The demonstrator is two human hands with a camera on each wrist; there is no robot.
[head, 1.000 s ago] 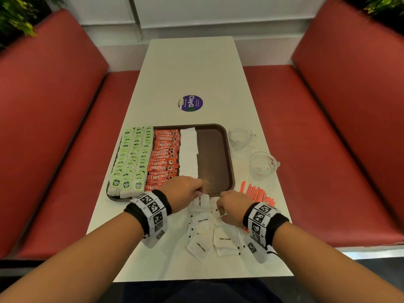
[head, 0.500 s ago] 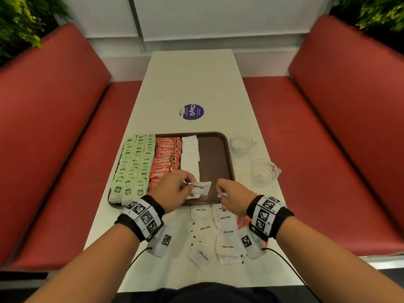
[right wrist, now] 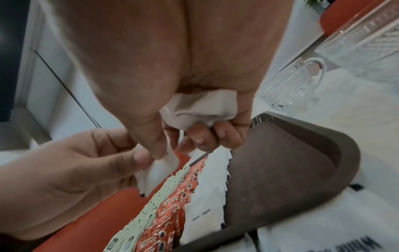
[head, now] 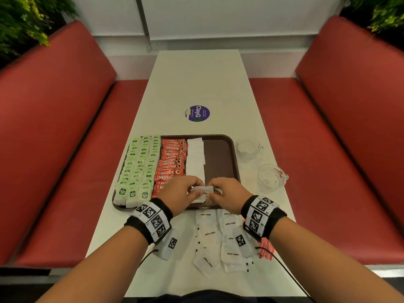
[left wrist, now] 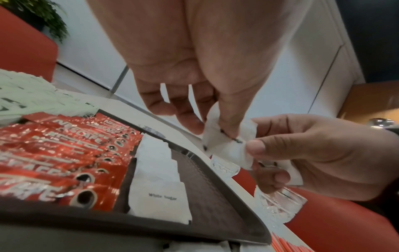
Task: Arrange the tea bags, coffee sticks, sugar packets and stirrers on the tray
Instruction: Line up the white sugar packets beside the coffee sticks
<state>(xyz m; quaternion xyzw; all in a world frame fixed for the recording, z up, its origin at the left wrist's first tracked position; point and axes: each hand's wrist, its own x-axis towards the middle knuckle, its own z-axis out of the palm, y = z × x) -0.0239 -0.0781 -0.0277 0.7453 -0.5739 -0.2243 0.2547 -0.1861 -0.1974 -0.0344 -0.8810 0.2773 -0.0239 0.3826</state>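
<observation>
A: What do we have in our hands?

B: Our left hand (head: pixel 181 193) and right hand (head: pixel 227 194) meet over the near edge of the tray, both pinching one small white paper sugar packet (head: pixel 202 190) between thumb and fingers. The left wrist view shows the left thumb (left wrist: pixel 228 109) pressed on the packet's upper part and the right thumb (left wrist: pixel 257 146) on its lower corner.

A: Is the right hand carrying anything more?

B: Yes. The right wrist view shows further white sugar packets (right wrist: pixel 198 109) bunched in its palm under the curled fingers (right wrist: pixel 200 136).

A: And below the hands?

B: The brown rectangular plastic tray (head: pixel 220 158) lies on the long white counter (head: pixel 196 84). On it, from left to right, we see rows of pale green tea bags (head: pixel 140 165), a column of red Nescafe coffee sticks (head: pixel 171 162), and a column of white sugar packets laid overlapping (head: pixel 195 160). The right part of the tray is bare brown.

A: What lies off the tray?

B: Loose white sugar packets marked "White Sugar" (head: pixel 218 239) are scattered on the counter just in front of the tray's near edge. Thin red plastic stirrers (head: pixel 265 250) lie beside them under our right wrist, mostly hidden. Two clear glass cups (head: pixel 248 147) stand to the right of the tray, one behind the other. A round purple sticker (head: pixel 197 113) sits farther up the counter, and red upholstered benches (head: pixel 54 127) flank both sides.
</observation>
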